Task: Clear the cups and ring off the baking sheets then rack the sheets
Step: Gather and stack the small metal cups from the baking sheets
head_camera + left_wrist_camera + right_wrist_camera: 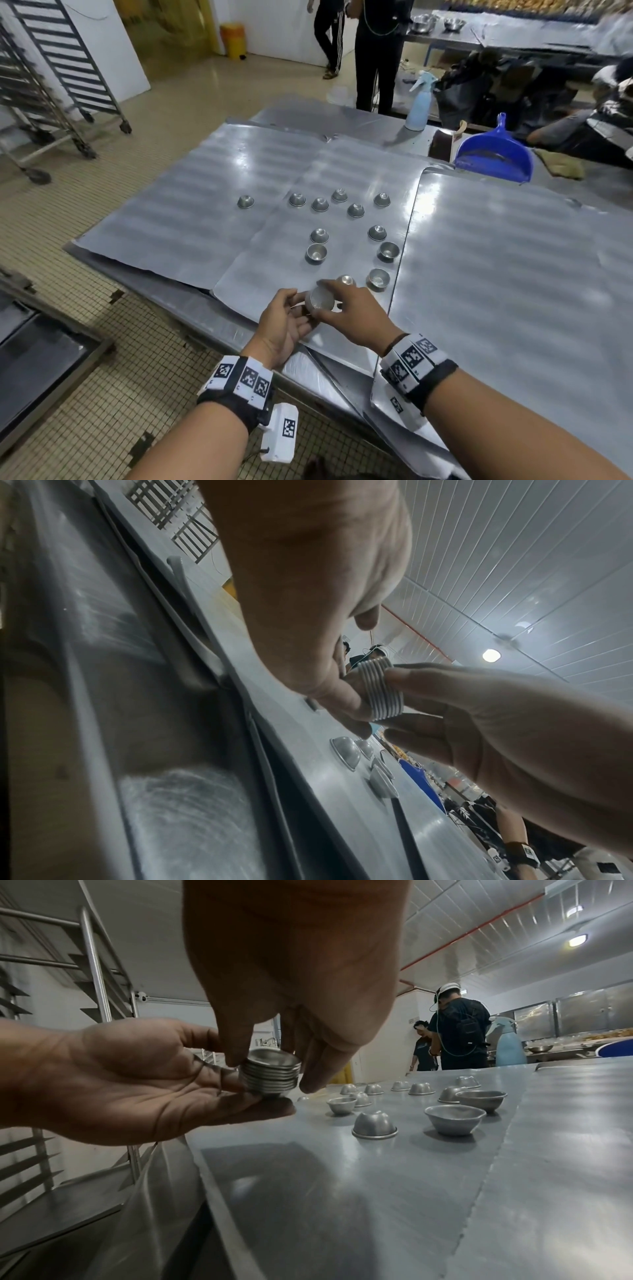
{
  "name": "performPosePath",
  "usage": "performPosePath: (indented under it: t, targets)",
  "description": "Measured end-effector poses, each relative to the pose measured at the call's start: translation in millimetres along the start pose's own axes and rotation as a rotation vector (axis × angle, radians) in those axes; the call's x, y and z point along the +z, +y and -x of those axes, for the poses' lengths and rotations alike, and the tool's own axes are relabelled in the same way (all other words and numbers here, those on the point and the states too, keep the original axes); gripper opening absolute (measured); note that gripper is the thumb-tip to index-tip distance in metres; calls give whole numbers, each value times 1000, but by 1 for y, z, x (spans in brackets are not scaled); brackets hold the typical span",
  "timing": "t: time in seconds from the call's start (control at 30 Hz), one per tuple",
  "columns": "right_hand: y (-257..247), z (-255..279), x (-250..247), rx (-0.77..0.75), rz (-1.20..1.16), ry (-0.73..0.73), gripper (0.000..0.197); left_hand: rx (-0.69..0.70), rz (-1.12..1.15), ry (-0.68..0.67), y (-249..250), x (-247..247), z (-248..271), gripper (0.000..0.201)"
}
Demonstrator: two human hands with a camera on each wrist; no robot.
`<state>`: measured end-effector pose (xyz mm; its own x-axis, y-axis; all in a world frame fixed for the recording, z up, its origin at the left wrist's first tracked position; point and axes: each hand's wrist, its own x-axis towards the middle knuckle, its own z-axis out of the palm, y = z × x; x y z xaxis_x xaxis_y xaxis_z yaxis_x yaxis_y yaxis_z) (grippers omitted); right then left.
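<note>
Cup collection partly done.
My left hand (pixel 284 322) and right hand (pixel 346 310) pinch the nested cup stack (pixel 270 1076); loose cups (pixel 356 209) remain, baking sheets (pixel 513 260) unracked.

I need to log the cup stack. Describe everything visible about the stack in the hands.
The stack of cups is a nest of small dull-silver metal cups, their rolled rims showing as close parallel ridges down the side. Its mouth faces up, showing the top cup's shiny inside. It is held off the sheet at the near edge. The left hand cradles it on its fingers, and the right hand pinches its rim from above.
</note>
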<state>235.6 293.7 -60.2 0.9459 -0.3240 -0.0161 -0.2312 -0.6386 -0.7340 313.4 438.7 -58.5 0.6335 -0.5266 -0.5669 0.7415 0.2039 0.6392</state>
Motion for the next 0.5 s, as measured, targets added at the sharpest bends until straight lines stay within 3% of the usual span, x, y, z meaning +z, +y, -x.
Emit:
performPosePath:
  t: [0.27, 0.5]
  targets:
    - [2, 9, -7, -12, -70, -28, 63, 77, -173, -48, -7, -7, 2, 17]
    - [20, -4, -27, 151, 137, 108, 33, 66, -167, -8, -8, -14, -2, 17]
